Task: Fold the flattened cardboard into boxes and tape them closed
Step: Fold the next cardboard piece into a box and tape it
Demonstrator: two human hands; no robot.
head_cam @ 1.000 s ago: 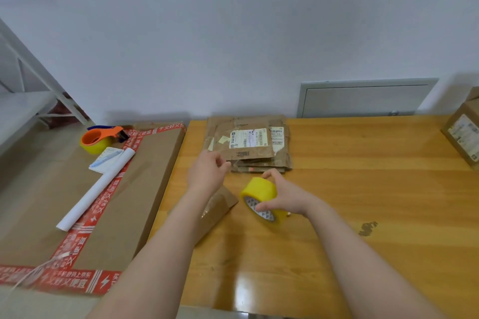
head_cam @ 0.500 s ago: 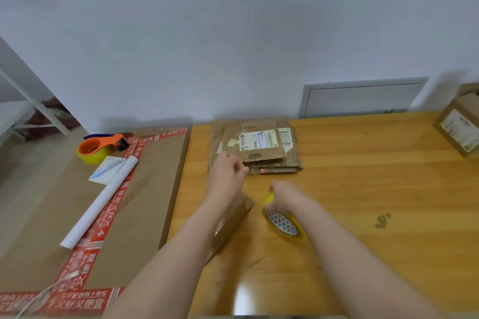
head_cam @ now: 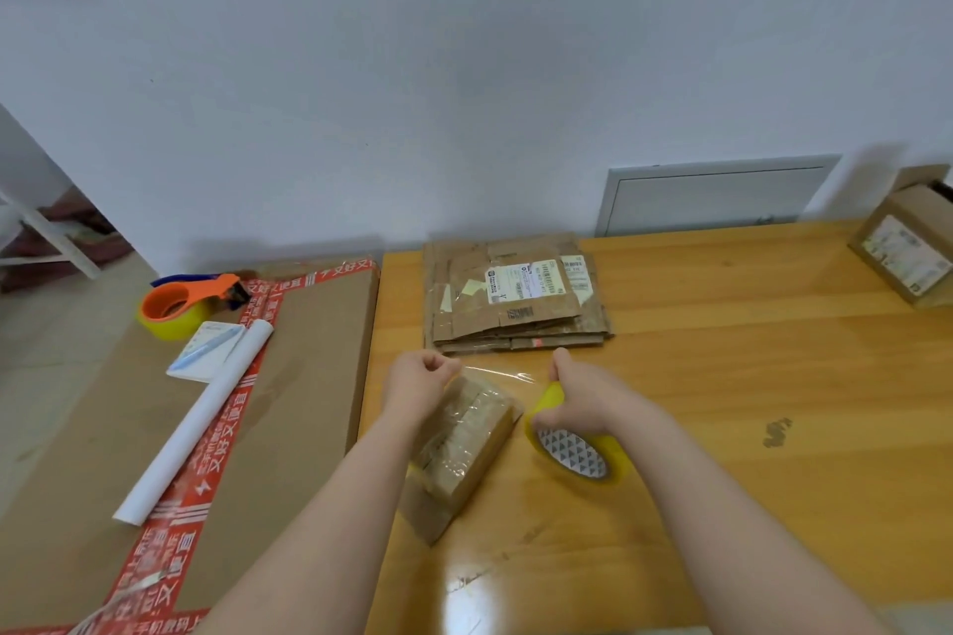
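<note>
Left hand (head_cam: pixel 420 379) pinches the clear tape strip (head_cam: pixel 497 373), right hand (head_cam: pixel 585 397) grips the yellow tape roll (head_cam: pixel 606 472); hold it taut, then press it straight along the seam of the small cardboard box (head_cam: pixel 464 433).

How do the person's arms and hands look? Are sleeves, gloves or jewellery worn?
The left forearm and the right forearm are bare up to the frame edge; no sleeves show. The left hand and the right hand are ungloved; no watch, ring or bracelet is visible.
</note>
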